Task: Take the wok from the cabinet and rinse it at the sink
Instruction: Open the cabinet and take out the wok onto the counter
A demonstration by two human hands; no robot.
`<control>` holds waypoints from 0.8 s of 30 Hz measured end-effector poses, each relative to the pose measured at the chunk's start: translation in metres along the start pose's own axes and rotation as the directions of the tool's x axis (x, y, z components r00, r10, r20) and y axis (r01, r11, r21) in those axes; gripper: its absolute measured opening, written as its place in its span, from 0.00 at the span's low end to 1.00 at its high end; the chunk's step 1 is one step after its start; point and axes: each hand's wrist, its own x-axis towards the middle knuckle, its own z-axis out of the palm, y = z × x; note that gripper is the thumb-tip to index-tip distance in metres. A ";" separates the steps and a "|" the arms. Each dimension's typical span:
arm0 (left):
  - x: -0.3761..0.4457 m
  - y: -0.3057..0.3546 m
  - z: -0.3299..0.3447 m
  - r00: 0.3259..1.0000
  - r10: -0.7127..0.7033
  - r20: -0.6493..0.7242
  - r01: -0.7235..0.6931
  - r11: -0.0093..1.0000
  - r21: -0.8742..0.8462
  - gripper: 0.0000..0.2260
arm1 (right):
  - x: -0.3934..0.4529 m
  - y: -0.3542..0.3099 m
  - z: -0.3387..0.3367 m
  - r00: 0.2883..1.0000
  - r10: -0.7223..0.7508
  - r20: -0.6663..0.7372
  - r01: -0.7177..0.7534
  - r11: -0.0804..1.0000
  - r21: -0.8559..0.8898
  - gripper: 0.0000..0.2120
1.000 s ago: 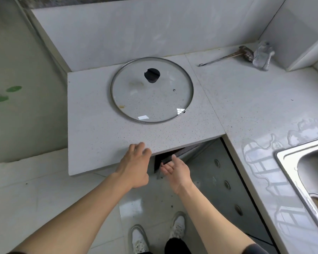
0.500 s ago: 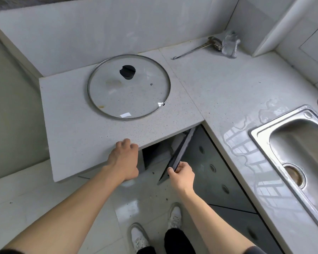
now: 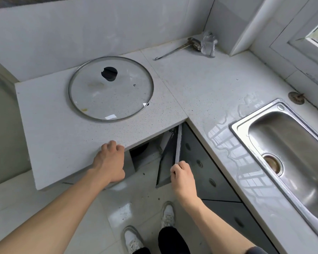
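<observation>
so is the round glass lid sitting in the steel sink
No, the round glass lid lies on the speckled white countertop, apart from the steel sink.

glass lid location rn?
Head view: the glass lid lies flat on the countertop, left of centre, above the left hand gripping the counter edge and well left of the sink.
</observation>
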 end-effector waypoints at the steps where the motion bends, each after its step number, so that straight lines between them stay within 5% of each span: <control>1: 0.000 -0.001 0.000 1.000 0.002 0.001 -0.002 1.000 0.003 0.27 | -0.001 0.002 -0.001 0.999 -0.031 0.009 0.032 0.997 -0.069 0.09; 4: -0.001 -0.002 0.000 1.000 0.003 0.006 -0.003 1.000 0.007 0.26 | -0.004 0.020 -0.001 0.997 -0.057 0.050 0.063 0.989 -0.136 0.08; 9: 0.000 0.002 -0.001 1.000 -0.007 0.013 0.006 1.000 0.029 0.27 | -0.014 0.047 -0.022 0.965 0.252 0.072 -0.259 0.959 0.118 0.06; 13: 0.001 0.009 -0.003 0.999 -0.030 0.030 0.027 0.997 0.078 0.30 | -0.024 0.054 -0.034 0.997 0.074 -0.008 -0.074 0.982 -0.173 0.06; 17: 0.000 0.016 -0.004 0.998 -0.050 0.032 0.045 0.992 0.118 0.33 | -0.025 0.058 -0.042 0.975 0.184 0.127 -0.122 0.914 -0.386 0.17; 24: -0.001 0.019 -0.004 0.999 -0.044 0.031 0.040 0.991 0.132 0.34 | -0.026 0.044 -0.040 0.972 0.122 0.199 -0.048 0.939 -0.341 0.24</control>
